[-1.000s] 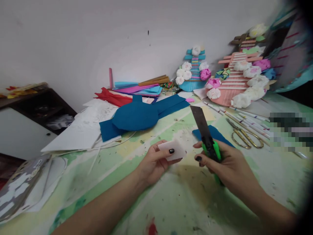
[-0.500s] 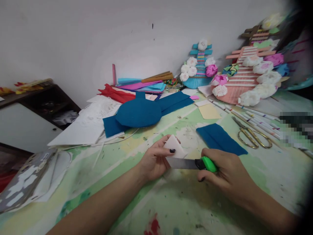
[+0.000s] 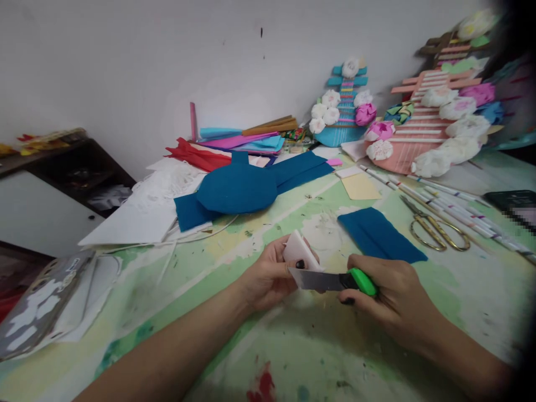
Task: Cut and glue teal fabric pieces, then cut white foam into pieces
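Head view: white piece (image 3: 298, 249) in left hand (image 3: 272, 277) (under thumb (image 3: 290, 270)); knife (image 3: 330, 281) beside.

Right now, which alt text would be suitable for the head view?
A person's right hand holds a green-handled knife, its blade close to a small white piece in the left hand. Beyond, on a paint-stained table, are blue pieces, gold-handled scissors and flower-decorated models.

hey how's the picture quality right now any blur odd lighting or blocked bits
Head view: dim, soft light, a faint shadow on the table below the right hand; head view: black right edge, blocky pixels over part of a black object; head view: fine detail slightly blurred, but the knife reads clearly.
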{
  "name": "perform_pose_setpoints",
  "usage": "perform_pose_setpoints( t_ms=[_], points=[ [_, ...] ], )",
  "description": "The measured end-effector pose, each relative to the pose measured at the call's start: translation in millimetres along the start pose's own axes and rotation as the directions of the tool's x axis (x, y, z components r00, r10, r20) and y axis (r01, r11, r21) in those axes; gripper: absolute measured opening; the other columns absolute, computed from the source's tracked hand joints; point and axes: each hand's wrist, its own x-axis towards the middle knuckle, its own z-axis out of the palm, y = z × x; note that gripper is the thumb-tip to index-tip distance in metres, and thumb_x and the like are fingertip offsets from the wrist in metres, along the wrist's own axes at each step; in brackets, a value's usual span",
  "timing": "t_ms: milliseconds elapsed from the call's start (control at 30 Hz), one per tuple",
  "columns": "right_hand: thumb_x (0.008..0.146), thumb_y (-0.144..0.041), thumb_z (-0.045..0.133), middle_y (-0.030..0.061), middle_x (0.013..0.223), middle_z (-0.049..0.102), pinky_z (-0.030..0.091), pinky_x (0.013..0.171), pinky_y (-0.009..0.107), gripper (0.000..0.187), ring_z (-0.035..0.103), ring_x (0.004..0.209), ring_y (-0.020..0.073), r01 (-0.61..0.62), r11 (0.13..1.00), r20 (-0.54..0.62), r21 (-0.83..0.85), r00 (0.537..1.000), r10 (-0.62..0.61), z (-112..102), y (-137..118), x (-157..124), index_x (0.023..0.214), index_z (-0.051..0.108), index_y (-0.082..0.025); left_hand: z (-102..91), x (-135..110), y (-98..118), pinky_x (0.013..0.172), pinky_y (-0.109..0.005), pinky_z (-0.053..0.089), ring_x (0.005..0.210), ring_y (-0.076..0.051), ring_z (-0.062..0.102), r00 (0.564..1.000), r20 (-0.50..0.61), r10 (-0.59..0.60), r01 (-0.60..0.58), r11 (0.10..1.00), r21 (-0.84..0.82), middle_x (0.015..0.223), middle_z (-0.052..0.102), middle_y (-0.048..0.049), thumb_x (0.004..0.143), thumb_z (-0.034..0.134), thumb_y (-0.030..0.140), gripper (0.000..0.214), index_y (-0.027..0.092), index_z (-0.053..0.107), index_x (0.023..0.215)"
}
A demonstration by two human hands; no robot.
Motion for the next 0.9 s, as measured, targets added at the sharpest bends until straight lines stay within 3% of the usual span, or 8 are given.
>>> perform_pose_setpoints(
  t_ms=[433,900],
  points=[
    [0.092,-0.05,0.045,-0.0028,0.05,0.046,0.024,0.045,0.027,0.039,0.039,0.044,0.0104,0.042,0.999,0.011,-0.026,0.999,-0.042,0.4,1.7,-0.4,0.065,0.044,-0.022,2.7,-0.1,-1.2,0.057,-0.02,0.044,0.061,-0.01,0.057,1.0,-0.019,-0.018,0.018,1.0,-0.009,0.075,0.061,-0.0011,0.065,0.081,0.021,0.028,0.014,0.059,0.081],
    [0.09,-0.057,0.045,-0.0026,0.05,0.045,0.022,0.046,0.028,0.045,0.04,0.044,0.0111,0.028,0.999,0.039,-0.026,0.999,-0.027,0.7,1.1,-2.5,0.063,0.044,-0.022,4.9,-1.3,-0.4,0.059,-0.02,0.045,0.063,-0.011,0.057,0.998,-0.003,-0.065,0.065,0.998,0.016,0.071,0.058,0.0002,0.066,0.08,0.017,0.025,0.015,0.06,0.079]
  ],
)
